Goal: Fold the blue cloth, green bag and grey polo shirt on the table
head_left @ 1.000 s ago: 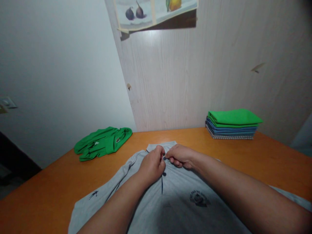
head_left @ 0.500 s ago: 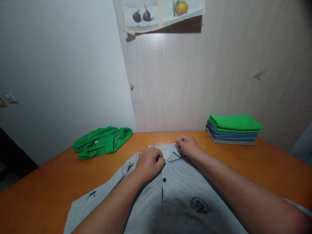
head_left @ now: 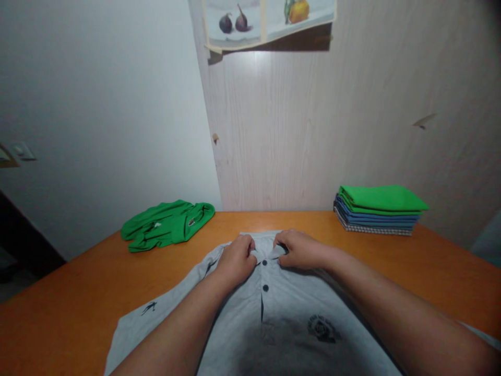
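Observation:
A light grey polo shirt (head_left: 289, 297) lies front side up on the table, its collar toward the wall. Dark buttons run down its placket, and a dark printed emblem shows on the chest. My left hand (head_left: 238, 259) pinches the left side of the collar with curled fingers. On the other side, my right hand (head_left: 298, 249) grips the right collar tip between thumb and fingers. Both hands sit close together at the neck, with the top button between them. My forearms cover parts of the shirt's sides.
The orange-brown wooden table (head_left: 70, 292) meets the wall at the back. A crumpled green shirt (head_left: 168, 225) lies at the back left. A stack of folded clothes (head_left: 378, 209), bright green on top, stands at the back right. Fruit pictures (head_left: 270, 21) hang on the wall.
My right hand has moved left and slightly toward me, onto the collar tip. The top button now shows between my hands. My left hand stays at the collar. The view has shifted slightly.

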Available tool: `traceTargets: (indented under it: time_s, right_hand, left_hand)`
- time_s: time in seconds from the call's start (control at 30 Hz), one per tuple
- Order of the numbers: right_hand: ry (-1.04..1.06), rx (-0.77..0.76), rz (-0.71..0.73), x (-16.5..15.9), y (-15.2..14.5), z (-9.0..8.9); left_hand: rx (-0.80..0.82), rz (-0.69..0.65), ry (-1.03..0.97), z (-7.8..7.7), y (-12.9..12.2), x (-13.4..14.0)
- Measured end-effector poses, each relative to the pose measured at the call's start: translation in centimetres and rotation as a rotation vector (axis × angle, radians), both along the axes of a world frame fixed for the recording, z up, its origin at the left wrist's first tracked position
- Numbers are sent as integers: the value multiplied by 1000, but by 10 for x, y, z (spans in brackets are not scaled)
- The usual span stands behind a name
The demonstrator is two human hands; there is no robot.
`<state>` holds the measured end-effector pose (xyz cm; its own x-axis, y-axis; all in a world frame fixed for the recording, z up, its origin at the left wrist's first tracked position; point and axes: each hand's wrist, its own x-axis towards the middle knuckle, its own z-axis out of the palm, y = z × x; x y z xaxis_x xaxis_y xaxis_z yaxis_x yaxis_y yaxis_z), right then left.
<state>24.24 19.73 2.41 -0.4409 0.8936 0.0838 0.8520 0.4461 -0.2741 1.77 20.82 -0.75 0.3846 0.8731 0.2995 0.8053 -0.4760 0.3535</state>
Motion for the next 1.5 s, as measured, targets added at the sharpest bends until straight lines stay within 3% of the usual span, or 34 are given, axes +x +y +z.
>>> traceTargets:
  time_s: [0.27, 0.37, 0.47, 0.57, 0.67, 0.73, 0.9, 1.1, 1.27, 1.5]
  right_hand:
    - [-129, 259, -207, -29, -16, -3]
    - [-108, 76, -95, -24, -15, -2]
    - [88, -120, -33, -11, -4, -3]
    - [405, 63, -240, 5, 16, -9]
    - [525, 159, -482, 17, 34, -18]
    - [499, 120, -543, 22, 39, -23]
    - [391, 60, -541, 29, 38, -32]
    - [145, -47, -509, 36, 35, -31]
    - [109, -85, -463, 34, 35, -32]
    - [58, 28, -677, 38, 36, -30]
  left_hand:
    - [-17, -12, 14, -3, -1, 0]
    - [-16, 11, 60, -3, -1, 0]
    - [7, 18, 42, -6, 2, -1]
    - [36, 55, -41, -10, 8, -4]
    - [35, 148, -107, -11, 14, -9]
    - [4, 230, -99, -10, 18, -13]
    - [-60, 395, 22, -6, 25, -22]
    - [-73, 442, 16, -9, 30, -27]
    - [-21, 473, 102, -10, 30, -34]
    - [-65, 502, 122, -7, 34, -44]
